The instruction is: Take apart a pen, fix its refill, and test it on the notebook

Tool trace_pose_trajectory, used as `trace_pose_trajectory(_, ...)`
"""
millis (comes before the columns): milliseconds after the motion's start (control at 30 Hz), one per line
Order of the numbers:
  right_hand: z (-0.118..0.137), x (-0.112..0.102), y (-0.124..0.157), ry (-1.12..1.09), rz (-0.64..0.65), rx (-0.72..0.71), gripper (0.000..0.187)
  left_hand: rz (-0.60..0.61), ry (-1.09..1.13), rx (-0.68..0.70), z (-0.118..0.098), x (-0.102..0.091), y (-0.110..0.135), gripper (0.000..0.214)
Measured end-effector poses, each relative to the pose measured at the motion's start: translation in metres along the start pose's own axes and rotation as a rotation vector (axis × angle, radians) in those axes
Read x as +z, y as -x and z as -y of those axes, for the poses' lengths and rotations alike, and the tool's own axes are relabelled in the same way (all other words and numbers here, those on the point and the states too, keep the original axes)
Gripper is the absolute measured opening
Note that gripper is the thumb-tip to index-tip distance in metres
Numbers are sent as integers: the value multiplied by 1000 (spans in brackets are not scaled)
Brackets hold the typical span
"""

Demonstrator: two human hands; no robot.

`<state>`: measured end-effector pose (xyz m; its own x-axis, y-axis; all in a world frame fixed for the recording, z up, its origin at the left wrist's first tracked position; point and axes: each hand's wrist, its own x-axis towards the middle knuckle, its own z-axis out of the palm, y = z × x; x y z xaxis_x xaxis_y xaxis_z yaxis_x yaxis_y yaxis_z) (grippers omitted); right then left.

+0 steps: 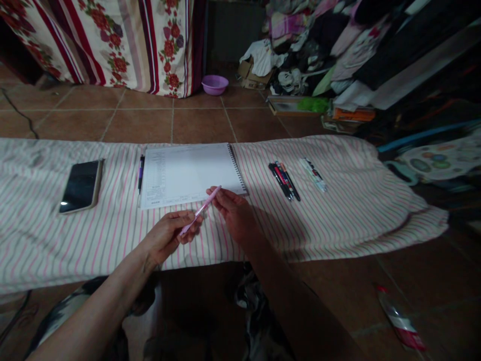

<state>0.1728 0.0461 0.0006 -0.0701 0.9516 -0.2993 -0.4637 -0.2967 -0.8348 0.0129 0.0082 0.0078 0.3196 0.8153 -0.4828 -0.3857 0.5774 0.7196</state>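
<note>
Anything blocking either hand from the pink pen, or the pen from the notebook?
Nothing visible blocks the hands: left hand and right hand both hold the pink pen. No object shows between pen and notebook; only the right hand overlaps its near edge in view.

Floor (143,123): square reddish-brown tiles, pale grout lines. Long narrow surface, draped in striped cloth (368,200) of white, pink and grey, loosely creased at the right end. Floral curtain (131,45), far left: cream, maroon stripes, red roses, hanging almost to the tiles. Purple basin (215,86), beside curtain's right edge. Cardboard box (248,77), white garment (263,56) draped over it. Clothes heap (319,30), mixed colours, piled at upper right. Bright green bag (312,104), on the floor below the heap. Plastic item (436,155), pale with coloured ovals, far right; type unclear. Clear bottle (400,321), red label and cap, lying lower right. Black cable (22,115), left. Light: dim, brighter over cloth and curtain, deep shadow at right.
</note>
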Motion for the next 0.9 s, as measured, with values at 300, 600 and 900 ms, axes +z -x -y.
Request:
trace_pose_trajectory(300, -3, -2, -3, 59, -81, -43, 19, -14, -30, -17, 2, 0, 0, 23)
trace_pose_trajectory(600, -5, -2, -1, 78, 3, -50, 24, -5, -16, -12, 1, 1, 0, 22)
trace_pose_trajectory(900, -8, -4, -2, 208, -24, -103, 29, -4, 8, -13, 1, 0, 0, 21)
